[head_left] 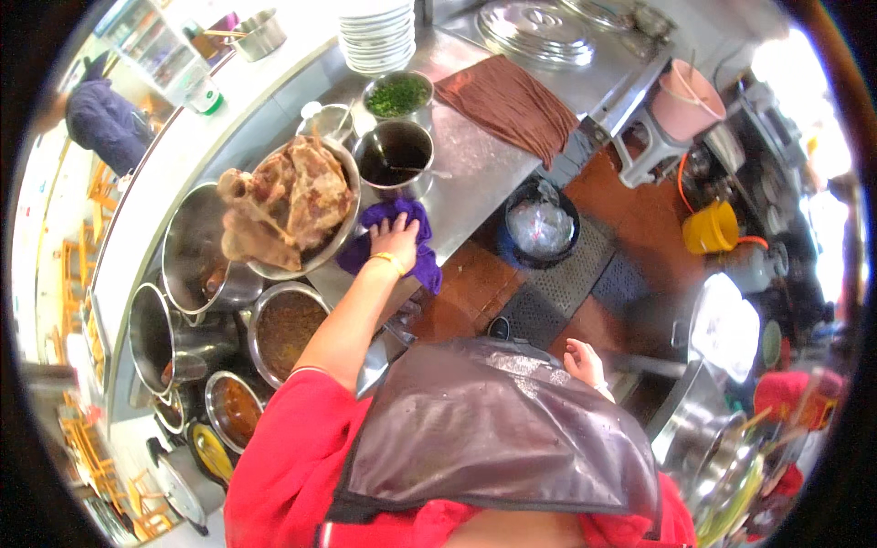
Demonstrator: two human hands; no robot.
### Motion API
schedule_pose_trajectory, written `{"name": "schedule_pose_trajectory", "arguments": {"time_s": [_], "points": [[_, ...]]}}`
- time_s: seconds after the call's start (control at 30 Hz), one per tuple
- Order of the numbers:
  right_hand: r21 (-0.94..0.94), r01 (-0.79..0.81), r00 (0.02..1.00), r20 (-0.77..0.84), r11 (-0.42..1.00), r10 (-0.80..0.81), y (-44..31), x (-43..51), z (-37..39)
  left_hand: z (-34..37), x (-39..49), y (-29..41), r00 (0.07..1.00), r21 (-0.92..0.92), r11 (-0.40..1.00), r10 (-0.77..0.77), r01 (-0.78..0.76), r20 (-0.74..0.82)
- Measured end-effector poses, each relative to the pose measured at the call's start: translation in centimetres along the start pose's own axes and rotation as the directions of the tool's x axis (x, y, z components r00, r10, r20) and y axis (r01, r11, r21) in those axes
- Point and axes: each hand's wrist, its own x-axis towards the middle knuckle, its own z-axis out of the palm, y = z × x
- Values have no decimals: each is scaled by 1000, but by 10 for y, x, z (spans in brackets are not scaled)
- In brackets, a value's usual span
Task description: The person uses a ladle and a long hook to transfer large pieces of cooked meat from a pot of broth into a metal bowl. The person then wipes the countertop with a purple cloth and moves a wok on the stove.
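Observation:
My left hand presses down on a crumpled purple cloth at the near corner of a steel counter. Left of the cloth stands a metal basin heaped with large pieces of cooked meat on the bone. Just beyond the hand is a steel pot of dark liquid with a spoon handle over its rim. My right hand hangs beside the dark apron, its fingers loosely bent, with nothing seen in it.
Chopped green herbs fill another pot near stacked white plates. A brown cloth lies on the counter. Deep steel pots line the left side. A lined bin stands on the floor. A person is beyond the counter.

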Motion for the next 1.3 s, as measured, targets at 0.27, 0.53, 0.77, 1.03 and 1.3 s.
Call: {"name": "schedule_pose_trajectory", "arguments": {"time_s": [0.27, 0.53, 0.77, 1.03, 1.3], "points": [[168, -74, 947, 320, 983, 17, 10, 133, -24, 29, -59, 25, 885, -140, 969, -244, 204, -397], [469, 44, 695, 620, 882, -364, -179, 241, 46, 27, -122, -45, 665, -876, -481, -666, -36, 338], [471, -158, 593, 748, 868, -298, -324, 248, 105, -26, -183, -130, 743, -433, -758, -621, -487, 251], [518, -410, 730, 680, 751, -71, -380, 281, 148, -50, -141, -198, 682, -787, -483, -723, -384, 111], [439, -305, 689, 714, 845, -122, -375, 280, 134, -53, -147, -184, 700, -827, -479, -697, -294, 155]]}}
